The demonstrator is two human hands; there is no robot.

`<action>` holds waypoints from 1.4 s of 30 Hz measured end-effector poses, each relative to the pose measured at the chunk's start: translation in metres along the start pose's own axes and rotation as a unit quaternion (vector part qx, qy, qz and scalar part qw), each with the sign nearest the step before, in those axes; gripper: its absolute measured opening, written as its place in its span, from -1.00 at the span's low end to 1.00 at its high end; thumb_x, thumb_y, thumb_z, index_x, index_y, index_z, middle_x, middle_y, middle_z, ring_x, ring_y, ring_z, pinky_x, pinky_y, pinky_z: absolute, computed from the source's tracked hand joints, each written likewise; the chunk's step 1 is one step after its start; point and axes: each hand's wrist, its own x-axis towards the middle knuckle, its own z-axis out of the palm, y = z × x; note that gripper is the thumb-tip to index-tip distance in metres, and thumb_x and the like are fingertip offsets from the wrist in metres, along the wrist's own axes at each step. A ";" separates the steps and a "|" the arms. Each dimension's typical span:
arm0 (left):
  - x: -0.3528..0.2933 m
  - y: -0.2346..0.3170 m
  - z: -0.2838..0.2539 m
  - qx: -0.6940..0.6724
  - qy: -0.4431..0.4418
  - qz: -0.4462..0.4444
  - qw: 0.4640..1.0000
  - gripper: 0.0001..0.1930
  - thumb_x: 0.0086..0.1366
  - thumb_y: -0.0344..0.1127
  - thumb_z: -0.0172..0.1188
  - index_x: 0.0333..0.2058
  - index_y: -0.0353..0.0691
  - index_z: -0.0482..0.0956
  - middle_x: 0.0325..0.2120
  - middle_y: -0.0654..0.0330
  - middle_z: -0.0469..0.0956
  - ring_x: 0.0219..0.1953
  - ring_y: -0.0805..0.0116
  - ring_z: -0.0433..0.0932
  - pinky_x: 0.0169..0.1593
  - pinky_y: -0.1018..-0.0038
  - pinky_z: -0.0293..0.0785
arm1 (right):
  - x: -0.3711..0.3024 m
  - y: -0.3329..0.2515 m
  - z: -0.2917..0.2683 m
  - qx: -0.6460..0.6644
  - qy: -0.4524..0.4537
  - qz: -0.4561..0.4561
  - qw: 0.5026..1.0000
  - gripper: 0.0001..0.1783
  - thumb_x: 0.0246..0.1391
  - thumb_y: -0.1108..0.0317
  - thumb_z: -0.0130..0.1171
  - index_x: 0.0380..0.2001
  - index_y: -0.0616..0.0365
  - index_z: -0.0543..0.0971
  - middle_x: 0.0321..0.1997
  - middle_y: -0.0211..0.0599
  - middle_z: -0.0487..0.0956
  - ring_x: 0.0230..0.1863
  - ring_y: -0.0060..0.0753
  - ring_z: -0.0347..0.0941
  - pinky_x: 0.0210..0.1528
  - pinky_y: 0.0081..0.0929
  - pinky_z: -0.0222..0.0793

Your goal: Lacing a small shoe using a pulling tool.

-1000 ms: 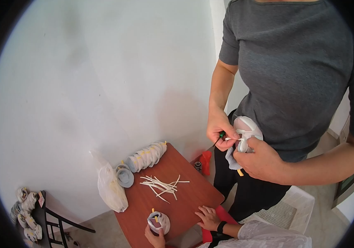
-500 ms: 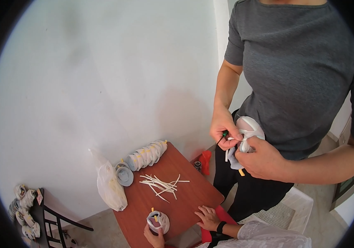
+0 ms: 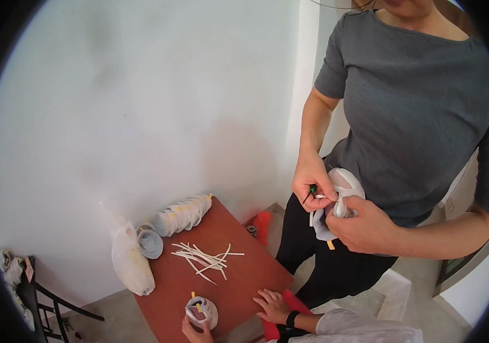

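Observation:
At the near edge of the table, my left hand [image 3: 196, 330] is closed on the side of a small white and grey shoe upper [image 3: 209, 313] with yellow tabs. The upper stands on the tabletop with its opening upward. My right hand [image 3: 273, 306], a black band at its wrist, lies flat with fingers spread at the table's right edge and holds nothing. Between the shoe upper and the back of the table lies a loose pile of white laces [image 3: 210, 262]. Opposite me a person in a grey top holds another white shoe upper [image 3: 344, 180] and a green-handled tool [image 3: 312, 188].
A row of nested shoe uppers [image 3: 184, 216] lines the back of the reddish-brown table [image 3: 167, 297], beside a filled plastic bag [image 3: 132, 260]. A dark chair [image 3: 41, 303] with more uppers stands at left. A white crate [image 3: 396, 297] sits on the floor at right.
My view has shifted, so the table and its things appear farther left. Both my hands keep their places. The person opposite still works at the upper, with hands little changed.

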 end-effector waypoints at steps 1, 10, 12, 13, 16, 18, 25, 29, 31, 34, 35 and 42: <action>0.000 0.002 -0.001 0.011 0.003 0.003 1.000 -0.44 0.06 -0.20 0.30 0.00 -0.40 0.40 -0.07 -0.14 0.44 -0.02 -0.10 0.38 0.08 0.17 0.27 | 0.000 -0.001 -0.001 -0.003 -0.008 -0.001 1.000 -0.36 -0.07 0.06 0.22 0.11 0.01 0.37 0.25 -0.12 0.21 0.29 -0.04 0.08 0.23 -0.06 0.03; 0.000 0.003 0.001 -0.011 0.022 -0.021 0.999 -0.53 0.22 -0.18 0.15 -0.01 -0.44 0.38 -0.07 -0.17 0.41 -0.02 -0.11 0.36 0.10 0.17 0.24 | 0.005 0.000 -0.002 0.005 -0.041 -0.004 0.999 -0.35 -0.02 0.08 0.20 0.15 0.01 0.32 0.28 -0.10 0.16 0.29 0.00 0.06 0.22 -0.04 0.03; 0.001 0.011 0.000 -0.006 0.047 -0.040 0.998 -0.59 0.30 -0.21 0.04 -0.03 -0.44 0.39 -0.07 -0.18 0.41 -0.02 -0.12 0.36 0.09 0.17 0.25 | 0.006 -0.001 -0.003 0.001 -0.038 0.001 0.999 -0.34 -0.04 0.10 0.21 0.14 0.02 0.33 0.27 -0.10 0.18 0.29 -0.02 0.06 0.22 -0.05 0.04; 0.004 0.014 -0.001 -0.002 0.040 -0.032 0.999 -0.62 0.32 -0.24 0.01 -0.03 -0.46 0.39 -0.07 -0.18 0.41 -0.03 -0.12 0.37 0.09 0.18 0.25 | 0.006 -0.002 -0.003 0.000 -0.032 -0.001 0.999 -0.34 -0.06 0.11 0.22 0.14 0.02 0.33 0.27 -0.10 0.19 0.29 -0.03 0.07 0.21 -0.06 0.05; 0.006 0.014 -0.001 -0.007 0.019 -0.028 0.999 -0.62 0.31 -0.26 0.02 -0.02 -0.47 0.38 -0.07 -0.19 0.41 -0.03 -0.11 0.37 0.09 0.18 0.25 | 0.005 0.000 -0.001 0.006 -0.026 -0.005 1.000 -0.33 -0.06 0.12 0.23 0.15 0.01 0.32 0.28 -0.09 0.16 0.29 0.00 0.06 0.22 -0.06 0.02; 0.003 0.006 0.000 -0.005 0.017 -0.024 1.000 -0.62 0.31 -0.27 0.02 -0.02 -0.47 0.38 -0.07 -0.19 0.40 -0.03 -0.11 0.37 0.08 0.18 0.26 | 0.005 -0.002 -0.001 0.003 -0.030 0.000 1.000 -0.32 -0.06 0.13 0.23 0.15 0.01 0.32 0.27 -0.10 0.16 0.29 0.00 0.07 0.22 -0.06 0.03; 0.004 0.009 0.000 0.012 0.022 -0.015 1.000 -0.63 0.32 -0.27 0.02 -0.02 -0.46 0.38 -0.06 -0.18 0.40 -0.03 -0.12 0.36 0.09 0.17 0.25 | 0.006 -0.002 0.000 0.008 -0.029 0.004 1.000 -0.32 -0.09 0.15 0.25 0.14 0.02 0.32 0.27 -0.10 0.17 0.28 0.00 0.08 0.21 -0.06 0.04; 0.004 0.009 -0.002 0.014 0.016 -0.021 1.000 -0.63 0.32 -0.27 0.01 -0.03 -0.46 0.38 -0.06 -0.18 0.40 -0.03 -0.12 0.36 0.09 0.17 0.24 | 0.007 -0.003 -0.001 0.007 -0.037 0.006 0.999 -0.31 -0.10 0.16 0.25 0.14 0.02 0.32 0.27 -0.10 0.17 0.28 0.00 0.07 0.22 -0.06 0.03; 0.006 0.011 -0.002 0.011 0.020 -0.018 1.000 -0.63 0.32 -0.27 0.01 -0.03 -0.47 0.38 -0.06 -0.18 0.40 -0.03 -0.12 0.36 0.10 0.17 0.24 | 0.007 -0.003 0.000 0.007 -0.032 0.002 0.999 -0.32 -0.09 0.16 0.25 0.14 0.03 0.32 0.27 -0.09 0.17 0.28 0.00 0.07 0.22 -0.06 0.03; 0.005 0.008 -0.001 0.007 0.026 -0.017 0.999 -0.63 0.32 -0.27 0.01 -0.04 -0.47 0.38 -0.06 -0.18 0.40 -0.02 -0.12 0.35 0.10 0.16 0.24 | 0.008 -0.003 0.000 0.007 -0.036 0.002 0.999 -0.31 -0.09 0.16 0.25 0.14 0.03 0.32 0.27 -0.08 0.16 0.28 0.01 0.07 0.22 -0.06 0.03; 0.005 0.007 0.000 0.006 0.028 -0.019 0.999 -0.63 0.32 -0.27 0.00 -0.04 -0.48 0.38 -0.06 -0.18 0.40 -0.02 -0.12 0.35 0.10 0.16 0.24 | 0.008 -0.003 0.000 0.007 -0.036 0.002 0.999 -0.31 -0.09 0.16 0.25 0.14 0.03 0.32 0.27 -0.08 0.16 0.28 0.01 0.07 0.22 -0.06 0.03; 0.004 0.007 -0.001 0.015 0.022 -0.013 1.000 -0.63 0.32 -0.27 0.01 -0.04 -0.48 0.38 -0.07 -0.18 0.40 -0.02 -0.12 0.35 0.10 0.16 0.24 | 0.007 -0.003 0.001 0.001 -0.036 0.004 0.999 -0.31 -0.09 0.15 0.25 0.14 0.04 0.31 0.27 -0.07 0.16 0.28 0.00 0.06 0.23 -0.06 0.02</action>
